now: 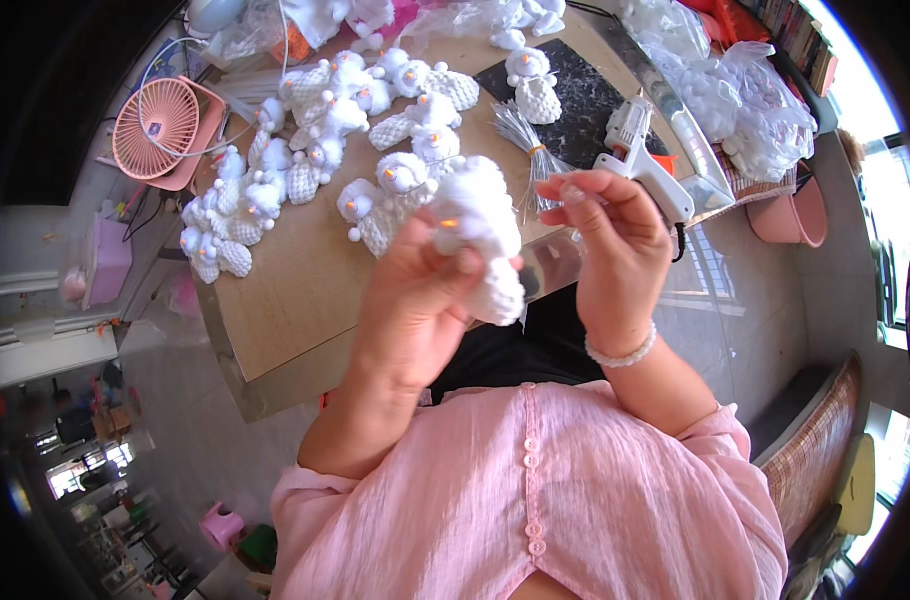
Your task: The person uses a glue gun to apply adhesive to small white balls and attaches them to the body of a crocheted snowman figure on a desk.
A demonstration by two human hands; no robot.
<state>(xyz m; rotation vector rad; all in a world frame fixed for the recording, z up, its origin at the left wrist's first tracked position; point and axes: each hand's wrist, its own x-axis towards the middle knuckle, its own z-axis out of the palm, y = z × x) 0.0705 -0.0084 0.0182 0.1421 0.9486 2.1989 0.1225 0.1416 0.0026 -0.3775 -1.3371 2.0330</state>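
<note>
My left hand (417,307) grips a white fluffy snowman doll (486,195) with an orange nose and a knitted body, held above the table's front edge. To its right, my right hand (620,240) is raised with thumb and fingertips close together. Whether something thin lies between those fingertips cannot be made out. Just behind the right hand is a bundle of thin silvery wire strips (516,129), tied with a band. A white hot glue gun (636,146) lies beyond that hand. Several similar snowman dolls (335,97) are grouped on the tabletop (297,300) at the left.
One snowman doll (537,100) lies on a black marbled slab (575,112). A pink fan (158,127) stands at the table's left edge. Plastic bags of white pieces (762,112) sit at the right, above a pink bucket (796,217). A white cable (284,37) crosses the left side.
</note>
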